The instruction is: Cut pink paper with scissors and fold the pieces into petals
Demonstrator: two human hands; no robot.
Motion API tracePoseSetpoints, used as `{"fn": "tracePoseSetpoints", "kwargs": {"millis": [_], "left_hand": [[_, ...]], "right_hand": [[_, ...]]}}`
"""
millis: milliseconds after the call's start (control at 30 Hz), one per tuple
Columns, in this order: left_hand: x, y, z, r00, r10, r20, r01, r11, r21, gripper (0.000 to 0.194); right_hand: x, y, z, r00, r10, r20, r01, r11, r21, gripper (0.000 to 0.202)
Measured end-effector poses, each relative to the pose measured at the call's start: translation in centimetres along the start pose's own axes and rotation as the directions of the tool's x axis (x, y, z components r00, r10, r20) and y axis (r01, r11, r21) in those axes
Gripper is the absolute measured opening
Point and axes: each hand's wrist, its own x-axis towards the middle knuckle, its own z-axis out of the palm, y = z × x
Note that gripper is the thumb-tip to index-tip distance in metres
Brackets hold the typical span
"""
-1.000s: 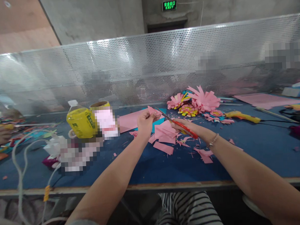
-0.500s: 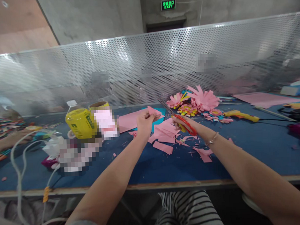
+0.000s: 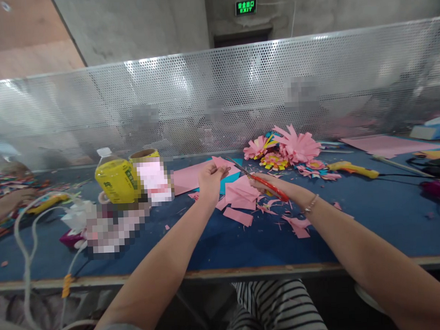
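Background, head view: perforated metal screen behind blue tabletop;
Left hand: almost closed, thumb and fingers pinching small pink paper above the tabletop; probably held so that its free edge faces the scissors;
Right hand: curled around red-handled scissors, pointing toward this paper; whether the blades touch it, I cannot tell;
Pink pieces: loose between the forearms, seemingly for easy reach;
Paper flowers: farther back, perhaps to leave working space.

On the table, a bottle stands left of the left hand. Paper flowers sit behind the right hand, before the screen. Paper scraps lie between both hands.
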Motion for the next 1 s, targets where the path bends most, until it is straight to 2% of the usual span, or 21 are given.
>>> {"fn": "tracePoseSetpoints", "kwargs": {"millis": [367,633,800,1000], "left_hand": [[-0.1,0.2,0.1,1.0,0.005,0.017,-0.006,1.0,0.022,0.014],[-0.2,0.6,0.3,1.0,-0.023,-0.02,0.023,0.999,0.041,0.01],[-0.1,0.4,0.2,1.0,-0.024,-0.015,0.024,0.999,0.043,0.012],[-0.1,0.4,0.2,0.998,-0.053,-0.023,0.053,0.999,0.005,0.009]], "right_hand": [[0.3,0.1,-0.1,0.999,0.003,0.032,-0.002,1.0,-0.023,0.034],[0.1,-0.4,-0.1,1.0,-0.005,0.008,0.006,0.992,-0.125,0.034],[0.2,-0.5,-0.1,0.998,-0.047,-0.047,0.033,0.966,-0.256,0.034],[0.3,-1.1,-0.5,0.998,-0.059,-0.034,0.041,0.916,-0.399,0.035]]}}
